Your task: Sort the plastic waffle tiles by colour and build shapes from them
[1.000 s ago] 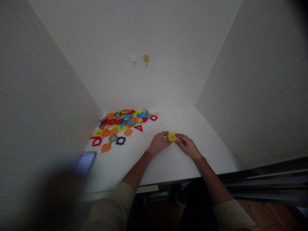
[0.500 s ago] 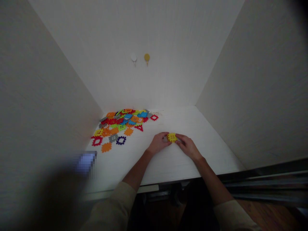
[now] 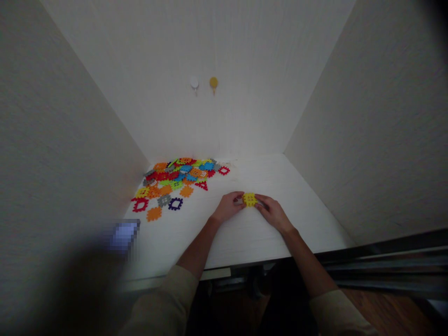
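Yellow piece between both hands

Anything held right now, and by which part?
Yes: a yellow square toothed piece with a windowed face, gripped at opposite side edges, left hand on its left edge, right hand on its right.

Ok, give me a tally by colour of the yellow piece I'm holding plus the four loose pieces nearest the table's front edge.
Yellow piece, between left hand and right hand: 1
Orange piece: 1
Red frame: 1
Navy frame: 1
Grey piece: 1
Total: 5
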A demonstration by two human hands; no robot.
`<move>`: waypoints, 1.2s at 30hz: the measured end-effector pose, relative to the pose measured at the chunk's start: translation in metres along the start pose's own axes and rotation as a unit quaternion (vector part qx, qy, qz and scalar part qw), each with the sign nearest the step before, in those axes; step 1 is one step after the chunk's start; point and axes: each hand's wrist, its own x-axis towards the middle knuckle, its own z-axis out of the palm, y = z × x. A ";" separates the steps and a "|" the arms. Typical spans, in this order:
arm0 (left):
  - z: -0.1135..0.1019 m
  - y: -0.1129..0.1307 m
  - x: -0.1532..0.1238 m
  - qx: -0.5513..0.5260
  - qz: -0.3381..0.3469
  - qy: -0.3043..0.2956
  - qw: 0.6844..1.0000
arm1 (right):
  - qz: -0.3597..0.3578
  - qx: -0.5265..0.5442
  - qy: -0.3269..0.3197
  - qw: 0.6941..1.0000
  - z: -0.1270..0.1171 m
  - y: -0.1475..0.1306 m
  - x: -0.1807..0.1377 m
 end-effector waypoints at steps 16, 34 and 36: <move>0.001 -0.004 0.002 0.075 0.031 -0.008 0.997 | -0.004 -0.004 -0.002 1.000 0.000 0.001 0.000; 0.002 0.000 0.002 0.098 0.043 -0.021 0.994 | -0.012 -0.014 0.004 1.000 0.002 0.003 -0.002; 0.002 -0.001 0.002 0.097 0.046 -0.019 0.994 | -0.013 -0.016 0.003 1.000 0.002 0.002 -0.002</move>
